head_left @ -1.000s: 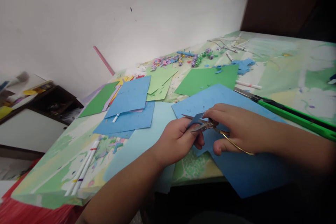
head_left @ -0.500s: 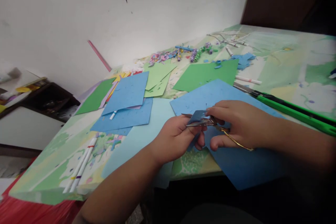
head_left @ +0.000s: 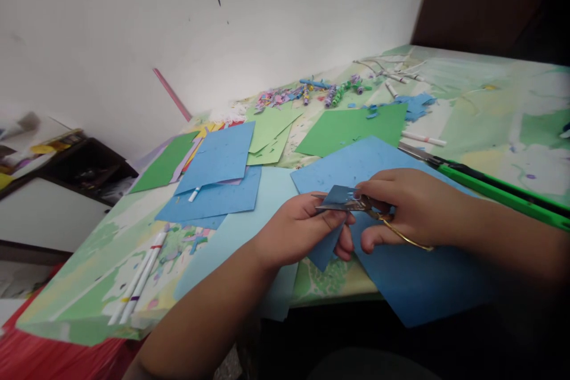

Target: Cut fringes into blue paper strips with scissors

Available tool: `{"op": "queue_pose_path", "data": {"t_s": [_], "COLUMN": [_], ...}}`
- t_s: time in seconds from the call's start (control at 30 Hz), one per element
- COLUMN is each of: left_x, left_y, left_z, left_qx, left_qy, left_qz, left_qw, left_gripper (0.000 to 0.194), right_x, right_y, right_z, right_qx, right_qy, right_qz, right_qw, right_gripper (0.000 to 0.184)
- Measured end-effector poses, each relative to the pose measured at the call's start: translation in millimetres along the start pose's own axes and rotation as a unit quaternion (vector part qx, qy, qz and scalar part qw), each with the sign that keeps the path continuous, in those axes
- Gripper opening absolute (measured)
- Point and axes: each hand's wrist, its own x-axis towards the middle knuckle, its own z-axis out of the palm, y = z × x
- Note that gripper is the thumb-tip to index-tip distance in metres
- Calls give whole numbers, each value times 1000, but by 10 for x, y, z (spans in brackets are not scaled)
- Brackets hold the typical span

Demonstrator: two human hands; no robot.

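Note:
My left hand [head_left: 307,228] is closed on a small piece of blue paper [head_left: 324,251], pinching it between thumb and fingers. My right hand [head_left: 403,211] grips a pair of scissors [head_left: 345,206] with gold-coloured handles. Their blades are apart, with the upper part of the blue piece between them, close to my left fingers. Thin slits show along the piece's edge near my right fingertips. Under both hands a large blue sheet [head_left: 427,285] lies on the table and hangs over its front edge. A pale blue sheet [head_left: 271,190] is partly hidden by my left forearm.
A green box cutter [head_left: 494,187] lies at the right. Blue sheets [head_left: 218,157], a green sheet [head_left: 351,130] and light green sheets [head_left: 271,136] cover the middle. White markers [head_left: 142,279] rest at the left. Paper scraps [head_left: 278,97] and rolled paper pieces [head_left: 332,95] lie by the wall.
The blue piece has turned in my left hand, so more of it hangs below my fingers. The scissors have shifted slightly along it. The view has moved a little.

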Motion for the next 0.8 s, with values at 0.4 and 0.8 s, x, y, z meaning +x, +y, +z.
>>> {"op": "queue_pose_path", "data": {"t_s": [0.4,0.8], "left_x": [7,18], "left_y": [47,27], "left_z": [-8,-7], "left_qx": [29,176], "left_qy": [45,59], "left_qz": [2,56], "left_qw": [999,981], "left_gripper": [17,19], "right_x": [51,51], "right_y": [30,-34], "right_z": [-22,-19], "right_qx": [19,108], "right_qy": [-47,-88], "right_qz": [59,40], "right_qw": [997,989], "right_gripper": [58,62]}}
